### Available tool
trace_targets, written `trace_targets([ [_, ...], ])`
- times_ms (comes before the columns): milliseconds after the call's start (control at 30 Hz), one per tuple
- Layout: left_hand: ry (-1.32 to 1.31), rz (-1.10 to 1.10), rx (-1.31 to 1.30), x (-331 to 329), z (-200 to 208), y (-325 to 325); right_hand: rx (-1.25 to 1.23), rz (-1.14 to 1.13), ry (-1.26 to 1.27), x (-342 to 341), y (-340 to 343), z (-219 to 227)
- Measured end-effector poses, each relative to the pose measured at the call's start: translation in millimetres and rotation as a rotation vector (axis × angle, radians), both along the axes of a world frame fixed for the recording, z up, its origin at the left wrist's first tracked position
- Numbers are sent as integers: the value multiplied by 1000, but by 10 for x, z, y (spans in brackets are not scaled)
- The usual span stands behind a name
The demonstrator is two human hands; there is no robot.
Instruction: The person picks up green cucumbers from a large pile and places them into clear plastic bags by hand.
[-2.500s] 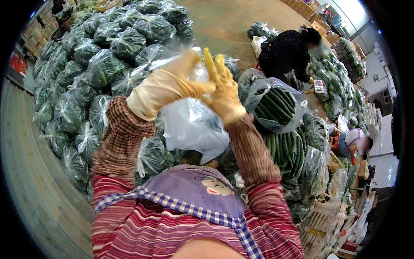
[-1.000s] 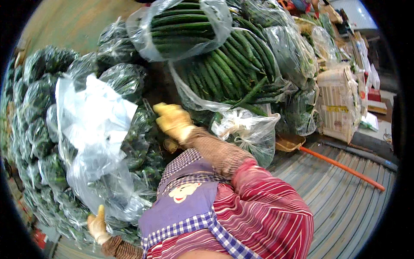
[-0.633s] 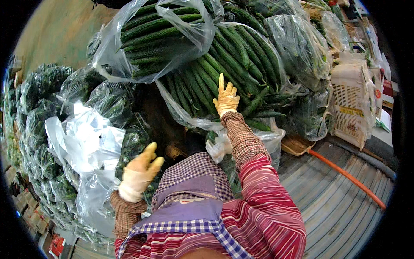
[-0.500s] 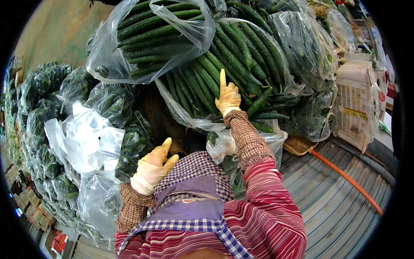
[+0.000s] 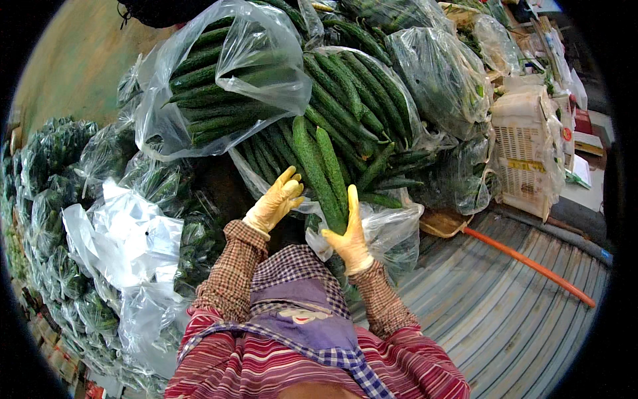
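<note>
Since the earlier frames, the left hand [image 5: 278, 199] has moved up from beside the apron to the cucumbers, and the right hand [image 5: 347, 229] has drawn back toward the body, bringing two cucumbers [image 5: 318, 173] out in front of the heap. By size, largest first: a pile of bagged green produce [image 5: 50, 206] occupies the left side; the heap of cucumbers [image 5: 372, 93] lies in an open bag ahead; a clear bag [image 5: 154, 126] of further cucumbers overlaps it at upper left. White plastic sheets [image 5: 136, 236] rest on the pile. A cream slatted crate [image 5: 522, 139] stands at right. The two cucumbers lie between the hands, tips over the heap. The right hand grips their near end between thumb and fingers; the left is unclosed, holding nothing, just beside them.
</note>
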State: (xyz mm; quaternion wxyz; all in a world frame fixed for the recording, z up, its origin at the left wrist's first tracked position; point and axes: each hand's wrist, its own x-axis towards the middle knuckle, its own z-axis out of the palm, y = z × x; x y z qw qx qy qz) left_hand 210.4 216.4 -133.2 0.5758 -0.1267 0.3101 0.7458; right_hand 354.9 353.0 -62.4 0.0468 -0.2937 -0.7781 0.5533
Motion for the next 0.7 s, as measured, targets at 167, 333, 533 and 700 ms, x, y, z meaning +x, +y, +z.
trace_targets([
  [167, 79, -17, 109, -115, 378, 217, 149, 97, -140, -310, -479, 154],
  [333, 153, 213, 105, -234, 838, -438, -130, 483, 306, -645, -642, 142],
  [533, 109, 354, -16, -140, 1043, -952, 252, 224, 91, -920, -172, -194],
  [700, 66, 433, -77, -219, 1346, -993, 424, 297, 199, -1399, -144, -35],
])
